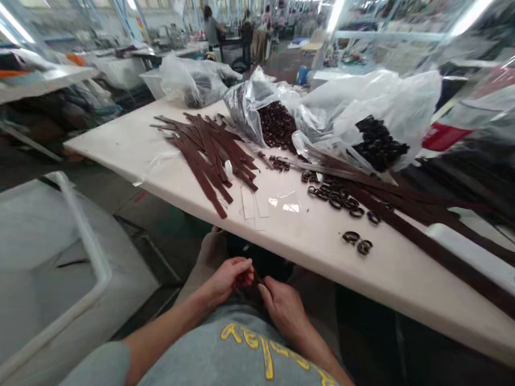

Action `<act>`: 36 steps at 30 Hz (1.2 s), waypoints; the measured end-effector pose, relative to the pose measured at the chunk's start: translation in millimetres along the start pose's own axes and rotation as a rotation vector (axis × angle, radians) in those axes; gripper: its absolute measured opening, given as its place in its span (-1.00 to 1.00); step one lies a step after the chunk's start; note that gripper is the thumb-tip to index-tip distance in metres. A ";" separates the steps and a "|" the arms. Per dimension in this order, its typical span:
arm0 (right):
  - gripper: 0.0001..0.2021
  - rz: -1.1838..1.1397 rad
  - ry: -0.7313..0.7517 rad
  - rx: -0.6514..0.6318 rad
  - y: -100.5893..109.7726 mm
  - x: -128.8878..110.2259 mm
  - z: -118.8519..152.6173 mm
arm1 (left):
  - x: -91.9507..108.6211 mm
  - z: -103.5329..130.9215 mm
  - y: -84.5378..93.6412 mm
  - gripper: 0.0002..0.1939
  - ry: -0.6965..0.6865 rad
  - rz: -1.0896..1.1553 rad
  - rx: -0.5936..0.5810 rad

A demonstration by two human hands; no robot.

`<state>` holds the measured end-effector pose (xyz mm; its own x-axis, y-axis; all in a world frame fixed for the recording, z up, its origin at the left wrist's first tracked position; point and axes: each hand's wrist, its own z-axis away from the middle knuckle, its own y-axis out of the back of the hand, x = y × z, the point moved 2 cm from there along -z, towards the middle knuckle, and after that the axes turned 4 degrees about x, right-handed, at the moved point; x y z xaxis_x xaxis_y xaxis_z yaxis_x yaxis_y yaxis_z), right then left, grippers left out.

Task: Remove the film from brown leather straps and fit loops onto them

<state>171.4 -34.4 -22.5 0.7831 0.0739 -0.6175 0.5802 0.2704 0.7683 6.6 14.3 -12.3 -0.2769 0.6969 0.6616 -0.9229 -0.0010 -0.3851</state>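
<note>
Low over my lap, in front of the table edge, my left hand [233, 279] is closed, its thumb and fingertips pinched together. What it pinches, if anything, is too dark and small to make out. Close beside it, my right hand [284, 303] grips a dark brown strip [258, 278], thumb on top; most of the strip is hidden by the hand and the shadow. Two dark rings or buckles [358, 242] lie on the table nearest to my right hand. Behind them is a loose row of similar dark rings [336, 198].
Brown flat strips [205, 155] are heaped on the white table [281, 241]; longer strips [406, 225] run along the right. Clear plastic bags hold small brown pieces [277, 126] and black pieces [380, 142]. A white bin [100, 268] stands left. People [211, 27] are far behind.
</note>
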 end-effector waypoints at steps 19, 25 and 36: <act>-0.71 -0.012 -0.003 -0.105 -1.3 1.1 -6.4 | -7.2 -10.4 3.6 -0.63 0.092 0.094 0.024; -0.71 -0.033 -0.017 -0.151 -4.3 7.3 -9.5 | -15.2 -20.2 8.9 -0.75 0.155 0.134 0.065; -0.71 -0.106 -0.068 -0.172 -5.6 17.9 -17.3 | -21.6 -36.9 9.0 -0.80 0.221 0.156 0.120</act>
<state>178.3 -17.9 -40.8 0.7364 -0.0267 -0.6760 0.6178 0.4337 0.6559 14.2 25.7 -53.8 -0.3649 0.8207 0.4396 -0.9026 -0.1959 -0.3834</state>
